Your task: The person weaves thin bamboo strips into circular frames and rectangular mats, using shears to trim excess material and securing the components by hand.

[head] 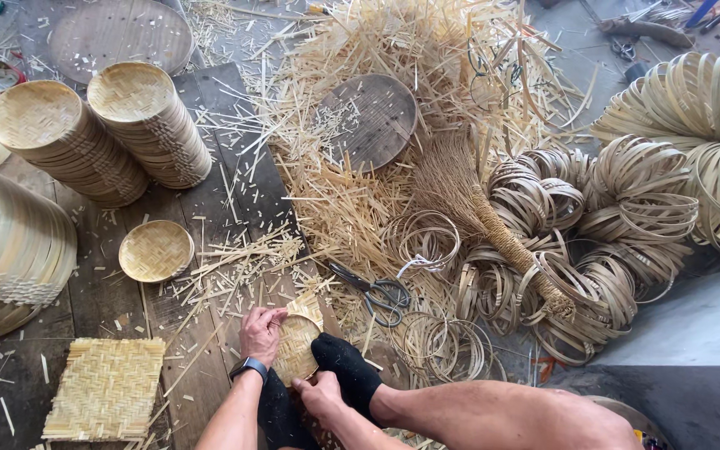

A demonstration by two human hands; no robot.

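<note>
A small round woven bamboo tray (297, 346) lies on the dark wooden floor in front of me, pinned at its right edge by my foot in a black sock (345, 368). My left hand (262, 330), with a dark watch on the wrist, presses on the tray's upper left rim. My right hand (318, 395) grips its lower rim. Loose bamboo strips stick out past the tray's top edge.
A finished small tray (156, 250) and a square woven mat (107, 387) lie to the left. Stacks of trays (110, 129) stand behind them. Scissors (373, 292), a straw broom (481, 212), bundles of bamboo hoops (618, 225) and a heap of bamboo offcuts (393, 92) lie to the right.
</note>
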